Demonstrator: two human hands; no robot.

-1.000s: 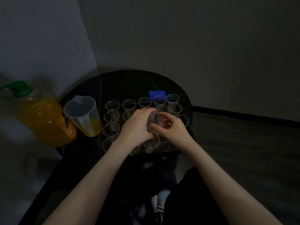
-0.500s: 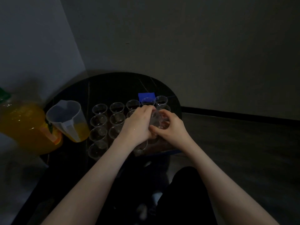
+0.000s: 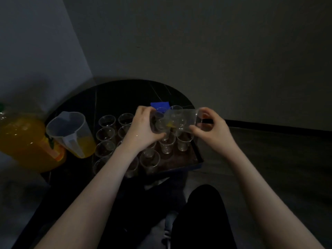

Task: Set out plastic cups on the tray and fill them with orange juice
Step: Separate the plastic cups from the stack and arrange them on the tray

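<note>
Above the tray [image 3: 196, 159] my two hands hold clear plastic cups lying sideways. My left hand [image 3: 143, 128] grips one cup [image 3: 159, 123] by its body. My right hand [image 3: 212, 128] pinches the rim end of a second cup [image 3: 181, 117], whose base points at the left one. A small yellow trace shows between them. Several empty clear cups [image 3: 166, 145] stand in rows on the tray below. A measuring jug [image 3: 71, 133] with some orange juice stands left of the tray, next to a large orange juice bottle [image 3: 23, 141].
The tray sits on a dark round table [image 3: 125, 90] in a wall corner. A blue object [image 3: 159, 105] lies behind the cups. The table's right edge drops to the dark floor [image 3: 269, 159]. My dark-clothed knee [image 3: 203, 212] is below the tray.
My hands have drawn apart sideways, pulling one cup out of the other; before, both hands were clasped together around the nested cups.
</note>
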